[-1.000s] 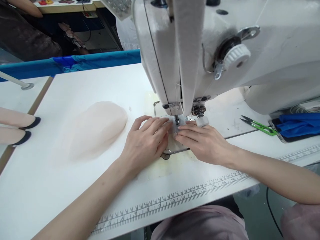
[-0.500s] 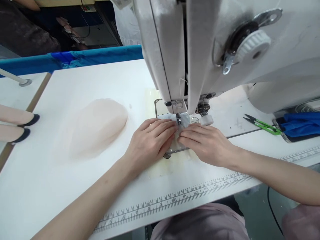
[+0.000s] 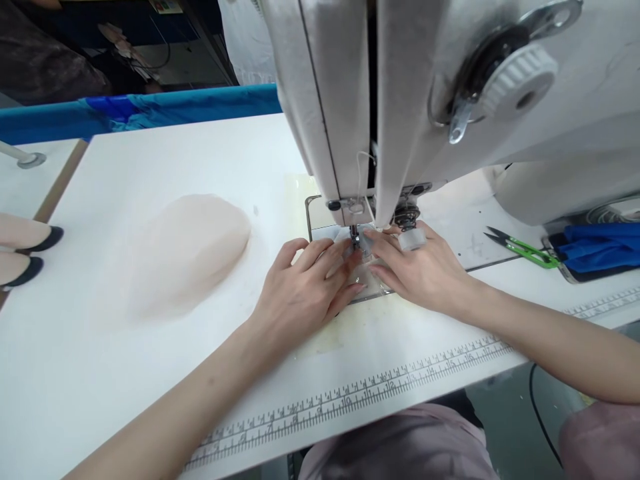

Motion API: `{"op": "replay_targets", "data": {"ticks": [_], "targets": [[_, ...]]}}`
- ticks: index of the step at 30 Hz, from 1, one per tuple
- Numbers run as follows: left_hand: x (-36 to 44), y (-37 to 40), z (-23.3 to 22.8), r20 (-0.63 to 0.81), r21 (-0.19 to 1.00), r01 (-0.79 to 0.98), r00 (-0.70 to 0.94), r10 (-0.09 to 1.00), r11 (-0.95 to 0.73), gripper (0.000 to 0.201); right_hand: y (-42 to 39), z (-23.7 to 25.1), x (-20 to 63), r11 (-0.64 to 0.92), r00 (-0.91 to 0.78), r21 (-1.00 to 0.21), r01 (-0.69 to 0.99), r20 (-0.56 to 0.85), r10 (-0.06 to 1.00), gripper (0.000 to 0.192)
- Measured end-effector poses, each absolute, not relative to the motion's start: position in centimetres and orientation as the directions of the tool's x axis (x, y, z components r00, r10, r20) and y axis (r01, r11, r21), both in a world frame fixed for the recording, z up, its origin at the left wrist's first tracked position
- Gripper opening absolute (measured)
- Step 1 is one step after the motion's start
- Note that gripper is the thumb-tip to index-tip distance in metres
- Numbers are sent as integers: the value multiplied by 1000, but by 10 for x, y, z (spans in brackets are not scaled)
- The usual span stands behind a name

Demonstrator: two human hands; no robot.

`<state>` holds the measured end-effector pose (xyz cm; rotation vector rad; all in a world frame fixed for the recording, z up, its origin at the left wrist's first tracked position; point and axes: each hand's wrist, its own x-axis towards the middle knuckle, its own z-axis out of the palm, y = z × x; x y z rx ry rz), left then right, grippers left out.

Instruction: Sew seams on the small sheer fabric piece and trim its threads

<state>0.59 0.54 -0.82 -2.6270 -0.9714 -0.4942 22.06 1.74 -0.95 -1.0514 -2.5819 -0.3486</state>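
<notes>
Under the presser foot [image 3: 355,235] of a white sewing machine [image 3: 345,120] lies a small piece of thin, see-through whitish material [image 3: 367,248]; its exact kind and outline cannot be made out. Just left of the foot, my left hand [image 3: 310,283] is open, fingers spread and bent, with the tips resting on the material. My right hand [image 3: 423,267] rests to the right of the foot, open, its thumb and fingers apart and the tips at the material's right side. The machine's needle area partly hides the right fingertips.
A pale, sheer fabric piece [image 3: 200,247] lies on the white table left of the machine. Green-handled thread snips [image 3: 525,250] lie at right, beside a blue cloth [image 3: 600,247]. A ruler strip [image 3: 345,402] runs along the front edge. Pale, black-tipped strips [image 3: 25,239] lie far left.
My left fingers have spread from a closer grouping. My right hand has shifted slightly up and right, its fingers parting, with some now behind the machine's round white part. The view has shifted a little.
</notes>
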Motion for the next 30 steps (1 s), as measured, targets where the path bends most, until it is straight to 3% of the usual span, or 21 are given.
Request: {"op": "replay_targets", "data": {"ticks": [9, 30], "targets": [[9, 1, -5, 388, -227, 677, 722, 573, -700, 35, 20, -9, 222, 690, -695, 177, 701, 383, 608, 29], [11, 2, -7, 408, -218, 688, 709, 576, -692, 36, 21, -13, 224, 698, -683, 133, 703, 399, 612, 28]]}}
